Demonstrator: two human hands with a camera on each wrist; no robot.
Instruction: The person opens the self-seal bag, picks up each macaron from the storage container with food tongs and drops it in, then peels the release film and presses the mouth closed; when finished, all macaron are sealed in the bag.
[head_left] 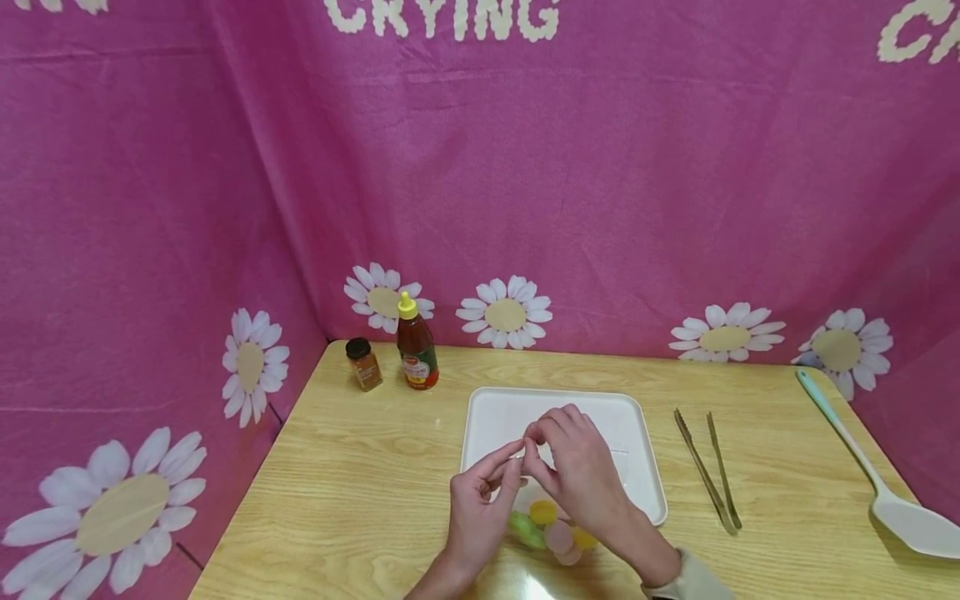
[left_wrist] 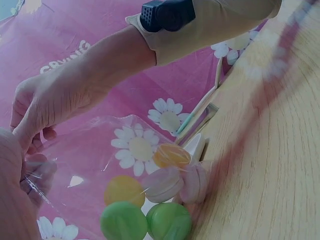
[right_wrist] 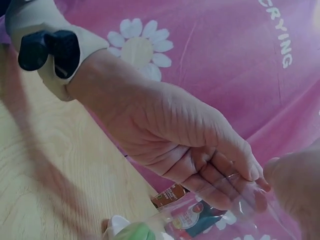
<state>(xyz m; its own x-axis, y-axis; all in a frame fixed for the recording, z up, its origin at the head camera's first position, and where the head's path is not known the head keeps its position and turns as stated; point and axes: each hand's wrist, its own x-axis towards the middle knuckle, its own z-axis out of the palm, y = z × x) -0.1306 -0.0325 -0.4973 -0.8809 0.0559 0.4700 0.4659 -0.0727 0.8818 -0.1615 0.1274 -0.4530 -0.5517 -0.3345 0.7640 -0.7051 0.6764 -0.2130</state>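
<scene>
Both hands meet over the near part of a white tray (head_left: 498, 421), at the top of a clear plastic bag (left_wrist: 95, 160). My left hand (head_left: 476, 512) pinches the bag's upper edge between thumb and fingers. Right beside it, my right hand (head_left: 577, 467) pinches the same edge with fingers curled. Macarons sit in the lower part of the bag: two green macarons (left_wrist: 124, 221), a yellow macaron (left_wrist: 124, 191), an orange macaron (left_wrist: 171, 156) and two pink macarons (left_wrist: 163, 185). The fingertips partly hide the bag's edge in the head view.
Metal tongs (head_left: 708, 475) lie right of the tray. Farther right is a white spatula (head_left: 911, 521) with a mint handle end. At the back left stand a spice jar (head_left: 365, 367) and a sauce bottle (head_left: 417, 354). A pink curtain (head_left: 600, 183) surrounds the wooden table (head_left: 337, 500).
</scene>
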